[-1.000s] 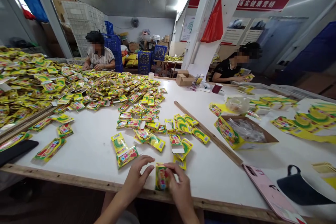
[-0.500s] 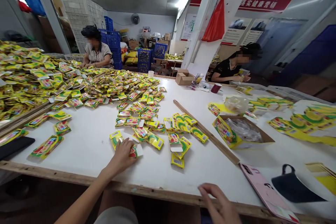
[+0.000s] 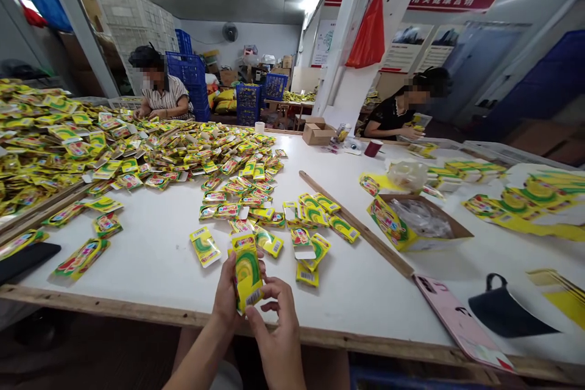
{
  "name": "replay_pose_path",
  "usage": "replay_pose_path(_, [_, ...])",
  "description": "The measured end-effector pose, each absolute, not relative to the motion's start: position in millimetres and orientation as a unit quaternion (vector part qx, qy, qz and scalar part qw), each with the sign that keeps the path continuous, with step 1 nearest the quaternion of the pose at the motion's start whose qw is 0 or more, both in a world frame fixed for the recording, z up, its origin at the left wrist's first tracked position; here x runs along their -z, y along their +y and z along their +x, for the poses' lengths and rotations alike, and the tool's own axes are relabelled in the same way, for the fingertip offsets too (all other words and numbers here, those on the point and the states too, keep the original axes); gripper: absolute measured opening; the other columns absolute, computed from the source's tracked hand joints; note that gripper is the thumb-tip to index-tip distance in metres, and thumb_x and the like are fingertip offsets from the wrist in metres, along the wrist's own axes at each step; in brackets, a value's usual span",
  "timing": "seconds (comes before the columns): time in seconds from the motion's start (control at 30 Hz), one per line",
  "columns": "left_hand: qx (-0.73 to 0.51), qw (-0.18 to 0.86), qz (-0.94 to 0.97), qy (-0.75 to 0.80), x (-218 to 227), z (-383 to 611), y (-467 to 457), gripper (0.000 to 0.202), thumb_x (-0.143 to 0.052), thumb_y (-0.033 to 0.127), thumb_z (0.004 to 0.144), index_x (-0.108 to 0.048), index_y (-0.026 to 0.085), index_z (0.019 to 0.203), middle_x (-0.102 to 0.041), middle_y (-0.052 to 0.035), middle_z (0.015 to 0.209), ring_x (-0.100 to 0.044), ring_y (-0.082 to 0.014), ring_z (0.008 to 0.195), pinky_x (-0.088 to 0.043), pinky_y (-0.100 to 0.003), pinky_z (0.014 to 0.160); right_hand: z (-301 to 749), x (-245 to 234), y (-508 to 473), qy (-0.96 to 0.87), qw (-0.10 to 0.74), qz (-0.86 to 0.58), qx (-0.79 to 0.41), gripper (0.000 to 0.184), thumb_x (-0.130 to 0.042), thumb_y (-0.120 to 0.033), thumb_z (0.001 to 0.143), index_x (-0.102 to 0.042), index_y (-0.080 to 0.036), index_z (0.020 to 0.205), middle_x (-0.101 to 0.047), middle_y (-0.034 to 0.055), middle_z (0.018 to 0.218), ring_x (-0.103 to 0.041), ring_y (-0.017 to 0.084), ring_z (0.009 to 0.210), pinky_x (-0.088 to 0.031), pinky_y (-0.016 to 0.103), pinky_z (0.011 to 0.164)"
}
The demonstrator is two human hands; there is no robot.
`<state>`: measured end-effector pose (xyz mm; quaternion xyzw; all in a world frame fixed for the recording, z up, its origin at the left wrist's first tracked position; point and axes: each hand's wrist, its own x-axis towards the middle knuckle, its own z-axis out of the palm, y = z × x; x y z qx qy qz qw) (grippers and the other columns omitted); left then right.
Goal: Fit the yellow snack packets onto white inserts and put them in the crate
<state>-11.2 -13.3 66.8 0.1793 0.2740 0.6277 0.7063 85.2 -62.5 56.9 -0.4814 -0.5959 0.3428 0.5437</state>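
My left hand holds a small yellow and green printed carton upright over the table's front edge. Its fingers wrap the carton's left side and back. From the right, my right hand has its thumb and curled fingers at the carton's lower end, by the barcode. Flat on the table to the left lies another carton. Just behind my hands lies a loose group of similar cartons, and a small stack with a white flap showing sits to the right.
A large heap of cartons covers the left side. To the right are a wooden strip, an open display box with clear plastic inside, a pink phone and a dark mask. Two people work across the table.
My left hand has lifted a carton off the table and brought it toward me, turned upright. My right hand has moved left from the table edge to the carton's lower end.
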Motion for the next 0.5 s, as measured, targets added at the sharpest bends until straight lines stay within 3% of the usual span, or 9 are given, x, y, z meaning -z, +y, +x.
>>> replay_pose_path(0.33, [-0.662,0.623,0.24,0.339,-55,3,-24,0.045,-0.051,0.058,0.082,-0.066,0.017,0.094,-0.07,-0.0066,0.083,-0.066,-0.0201,0.075,-0.052,-0.03,0.066,88,-57,-63,-0.603,0.539,-0.5,-0.311,0.008,-0.061,-0.025,0.082,-0.06,-0.025,0.09,-0.062,0.0057,0.107,-0.055,0.025,0.107,-0.048,0.033,0.084])
replay_pose_path(0.5, [-0.678,0.562,0.294,0.37,-54,4,-29,0.044,-0.049,0.055,0.085,-0.065,0.017,0.099,-0.068,-0.0076,0.09,-0.064,-0.0206,0.082,-0.051,-0.031,0.074,87,-57,-65,-0.591,0.548,-0.501,-0.316,0.006,-0.061,-0.026,0.084,-0.064,-0.024,0.09,-0.063,0.0055,0.103,-0.057,0.024,0.102,-0.047,0.034,0.088])
